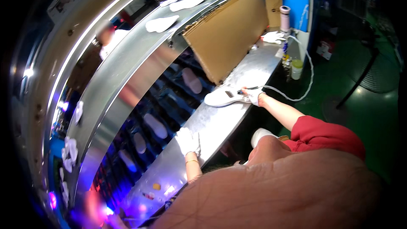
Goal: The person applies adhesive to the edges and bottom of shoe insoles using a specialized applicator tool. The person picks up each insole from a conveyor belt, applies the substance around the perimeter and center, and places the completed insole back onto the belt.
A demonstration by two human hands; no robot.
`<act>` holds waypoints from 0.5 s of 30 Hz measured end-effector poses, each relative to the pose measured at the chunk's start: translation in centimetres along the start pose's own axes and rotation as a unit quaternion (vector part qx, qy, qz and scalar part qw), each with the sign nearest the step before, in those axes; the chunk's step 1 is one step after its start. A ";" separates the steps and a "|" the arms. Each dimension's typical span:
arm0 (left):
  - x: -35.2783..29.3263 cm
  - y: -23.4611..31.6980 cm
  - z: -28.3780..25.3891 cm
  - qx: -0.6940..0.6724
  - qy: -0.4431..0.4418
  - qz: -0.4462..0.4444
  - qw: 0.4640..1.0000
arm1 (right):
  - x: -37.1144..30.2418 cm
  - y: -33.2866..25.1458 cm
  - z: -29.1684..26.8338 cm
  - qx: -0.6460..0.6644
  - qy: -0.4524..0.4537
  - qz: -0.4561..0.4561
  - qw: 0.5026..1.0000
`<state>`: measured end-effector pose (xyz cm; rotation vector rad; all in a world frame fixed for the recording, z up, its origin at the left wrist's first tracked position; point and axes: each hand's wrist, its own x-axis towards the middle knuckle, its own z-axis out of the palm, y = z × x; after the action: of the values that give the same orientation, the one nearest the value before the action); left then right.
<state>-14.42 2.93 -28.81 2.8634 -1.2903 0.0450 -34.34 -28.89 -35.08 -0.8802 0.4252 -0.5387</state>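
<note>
A white shoe sole (pixel 218 98) with a small dark rectangle on it lies on the bright metal bench. At its near right end is my right hand (pixel 253 96), in a white glove with bare fingertips. Its fingers are closed round a slim black tool (pixel 254 87), from which a white hose runs off to the right. Farther left, over the bench, is my left hand (pixel 186 142), also white-gloved, with a thin band at the wrist. Glare washes out its fingers. A thin stick-like shape shows beside it; I cannot tell whether it is held.
A cardboard sheet (pixel 229 34) stands along the bench's far side. Several white soles ride on the curved upper belt (pixel 127 55), others on the dark lower level. A pink bottle (pixel 284 18), gloves (pixel 273 37) and a small tub (pixel 296 69) sit right. Another person (pixel 111 42) is beyond.
</note>
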 end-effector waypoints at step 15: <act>0.2 0.1 -0.6 0.013 0.039 -0.065 0.997 | 0.0 -0.1 2.2 -0.035 0.091 -0.008 0.995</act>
<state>-14.43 2.73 -28.16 2.9276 -1.0953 0.1733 -33.13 -27.63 -33.80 -0.9049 0.6060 -0.6235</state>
